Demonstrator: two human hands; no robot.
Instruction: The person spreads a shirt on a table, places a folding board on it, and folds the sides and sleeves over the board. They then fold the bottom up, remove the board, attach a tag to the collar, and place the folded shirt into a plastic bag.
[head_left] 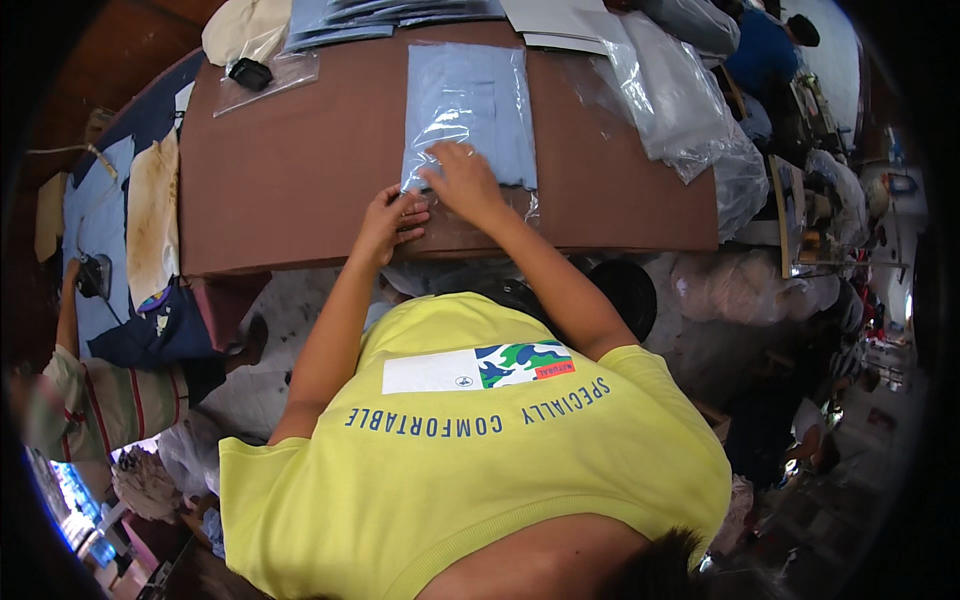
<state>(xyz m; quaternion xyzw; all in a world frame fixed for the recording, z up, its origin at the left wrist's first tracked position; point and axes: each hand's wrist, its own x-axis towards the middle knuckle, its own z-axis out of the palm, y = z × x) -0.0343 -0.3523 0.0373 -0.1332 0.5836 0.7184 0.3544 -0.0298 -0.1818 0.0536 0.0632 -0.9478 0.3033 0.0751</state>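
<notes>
A folded light-blue garment (465, 110) lies flat inside a clear plastic bag (533, 208) on the brown table, its loose see-through end toward me. My right hand (465, 183) rests over the lower part of the bag with its fingers stretched out, slightly blurred. At the bag's near left corner is my left hand (385, 225). Its fingers are apart and loosely bent, touching or very close to the plastic; whether any film is caught between them is hard to make out.
Bagged blue garments (390, 12) are stacked at the table's far edge, with white boards (560, 20) beside them. Clear plastic bags (665, 100) drape over the right side. A dark object (250, 73) sits at far left. Another person uses an iron (93, 275) at left.
</notes>
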